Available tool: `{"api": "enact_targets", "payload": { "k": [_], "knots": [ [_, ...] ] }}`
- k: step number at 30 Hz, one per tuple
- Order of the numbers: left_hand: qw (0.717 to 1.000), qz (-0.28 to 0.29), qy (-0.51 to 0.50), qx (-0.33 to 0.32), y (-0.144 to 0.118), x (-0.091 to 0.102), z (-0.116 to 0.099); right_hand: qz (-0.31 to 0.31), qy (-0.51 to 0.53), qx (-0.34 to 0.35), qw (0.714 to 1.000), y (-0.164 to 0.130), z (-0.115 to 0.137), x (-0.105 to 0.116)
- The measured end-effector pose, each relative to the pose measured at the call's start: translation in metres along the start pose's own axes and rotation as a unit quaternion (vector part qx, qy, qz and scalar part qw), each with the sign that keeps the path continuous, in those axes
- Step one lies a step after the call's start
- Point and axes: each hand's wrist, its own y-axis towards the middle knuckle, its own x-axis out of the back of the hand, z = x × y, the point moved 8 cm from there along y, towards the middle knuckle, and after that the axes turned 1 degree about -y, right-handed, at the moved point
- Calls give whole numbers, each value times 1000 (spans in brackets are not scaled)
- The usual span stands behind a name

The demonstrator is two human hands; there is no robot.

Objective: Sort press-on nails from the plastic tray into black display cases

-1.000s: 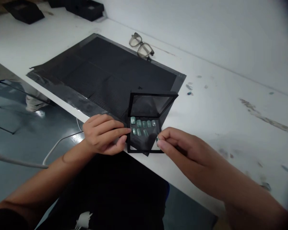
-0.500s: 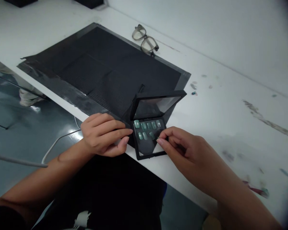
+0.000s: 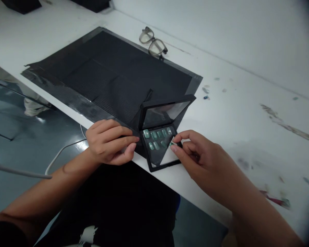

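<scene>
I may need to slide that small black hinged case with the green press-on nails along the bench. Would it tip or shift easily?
The small black hinged case probably slides easily: it looks thin and lies on the smooth white bench. Its raised lid may make it tip backward. The left hand at its edge suggests it needs steadying while the right hand places a green nail.

A craft workbench in a plain workroom: a long white table (image 3: 247, 113), scuffed and flecked with paint stains (image 3: 288, 127), stands against a bare white wall (image 3: 221, 31). A black work mat (image 3: 113, 75) is taped along its edge, over a glossy grey floor (image 3: 20, 137) crossed by a cable (image 3: 59, 156).
</scene>
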Motion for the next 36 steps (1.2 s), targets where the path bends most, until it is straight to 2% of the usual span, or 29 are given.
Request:
{"api": "enact_targets", "payload": {
  "k": [10,19,36],
  "knots": [
    [1000,-4,7,3,-1,0,-1,-93,-64,83,990,-4,15,5],
    [1000,1,7,4,-2,0,0,-187,-63,68,978,-3,17,8],
    [1000,3,2,-1,-1,0,-1,-165,-67,92,980,-8,19,8]
  ]
}}
